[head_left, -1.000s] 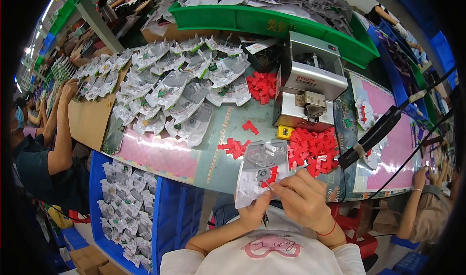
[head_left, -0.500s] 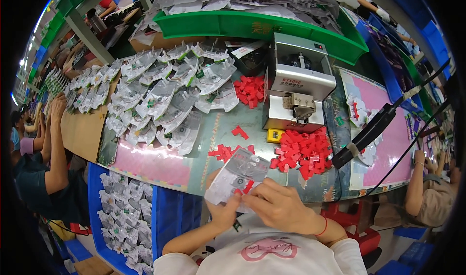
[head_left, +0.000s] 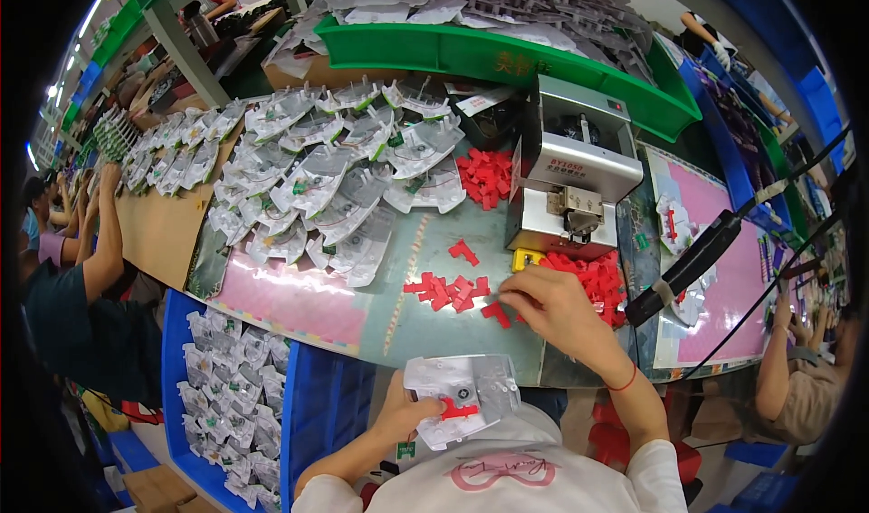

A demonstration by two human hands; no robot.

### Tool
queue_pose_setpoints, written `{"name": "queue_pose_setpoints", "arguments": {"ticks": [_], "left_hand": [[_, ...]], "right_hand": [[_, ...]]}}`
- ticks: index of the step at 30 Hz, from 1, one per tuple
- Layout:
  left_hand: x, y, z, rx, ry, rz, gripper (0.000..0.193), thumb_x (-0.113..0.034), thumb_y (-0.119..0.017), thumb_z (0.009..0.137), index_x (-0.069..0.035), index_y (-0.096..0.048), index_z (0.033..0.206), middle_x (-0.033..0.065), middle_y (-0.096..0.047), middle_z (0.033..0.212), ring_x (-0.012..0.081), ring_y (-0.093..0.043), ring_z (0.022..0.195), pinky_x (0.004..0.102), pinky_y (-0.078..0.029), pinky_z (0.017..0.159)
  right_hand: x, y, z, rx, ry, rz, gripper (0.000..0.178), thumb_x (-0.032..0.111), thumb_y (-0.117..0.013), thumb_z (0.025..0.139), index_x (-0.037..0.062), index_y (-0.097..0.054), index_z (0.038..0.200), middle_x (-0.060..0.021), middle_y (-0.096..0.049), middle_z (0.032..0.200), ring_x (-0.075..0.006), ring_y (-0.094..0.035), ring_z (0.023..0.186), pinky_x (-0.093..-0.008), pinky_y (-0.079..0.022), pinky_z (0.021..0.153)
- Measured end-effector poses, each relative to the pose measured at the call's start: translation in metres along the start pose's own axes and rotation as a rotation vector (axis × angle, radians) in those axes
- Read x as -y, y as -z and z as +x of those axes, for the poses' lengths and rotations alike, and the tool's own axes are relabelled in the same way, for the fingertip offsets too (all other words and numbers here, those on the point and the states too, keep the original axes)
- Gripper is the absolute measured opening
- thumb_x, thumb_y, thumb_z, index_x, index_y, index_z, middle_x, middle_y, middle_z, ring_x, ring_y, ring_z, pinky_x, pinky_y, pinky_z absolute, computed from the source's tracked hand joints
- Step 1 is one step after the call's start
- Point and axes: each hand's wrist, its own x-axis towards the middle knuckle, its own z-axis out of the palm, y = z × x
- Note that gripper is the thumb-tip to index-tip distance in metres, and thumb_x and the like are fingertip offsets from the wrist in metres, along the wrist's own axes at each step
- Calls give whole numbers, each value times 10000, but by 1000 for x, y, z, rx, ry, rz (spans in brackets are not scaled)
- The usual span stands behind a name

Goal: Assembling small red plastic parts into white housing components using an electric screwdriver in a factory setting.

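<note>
My left hand (head_left: 405,414) grips a clear plastic shell (head_left: 490,385) low in front of my chest. A red plastic piece (head_left: 461,411) lies across the shell, with my left thumb at its end. A small green circuit board (head_left: 405,450) hangs below that hand. Over the table, my right hand (head_left: 563,311) reaches out with its fingers bent and slightly apart, seemingly holding nothing. Close to its fingertips is a loose red piece (head_left: 495,314). A small group of red pieces (head_left: 450,292) lies to its left, and a larger red heap (head_left: 599,282) is partly hidden behind it.
A silver machine (head_left: 570,174) stands behind the red heap, beside a yellow block (head_left: 527,260). Rows of clear shells (head_left: 326,183) cover the table's left. A green bin (head_left: 434,50) at the back and a blue crate (head_left: 288,422) hold more. A black cable tool (head_left: 688,264) hangs at right.
My right hand has left the shell and moved up to the red pieces on the table. My left hand has lowered the shell toward my chest, the red piece now lying on it.
</note>
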Motion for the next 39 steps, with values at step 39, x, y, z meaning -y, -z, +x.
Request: {"name": "queue_pose_setpoints", "arguments": {"ticks": [39], "left_hand": [[-57, -42, 33, 506, 261, 183, 381, 15, -566, 622, -10, -523, 1000, -4, -536, 801, 51, -522, 711, 204, -414, 590]], "right_hand": [[44, 25, 4, 198, 573, 28, 91, 106, -585, 628, 52, -556, 695, -77, -500, 896, -238, -497, 898, -341, -410, 718]]}}
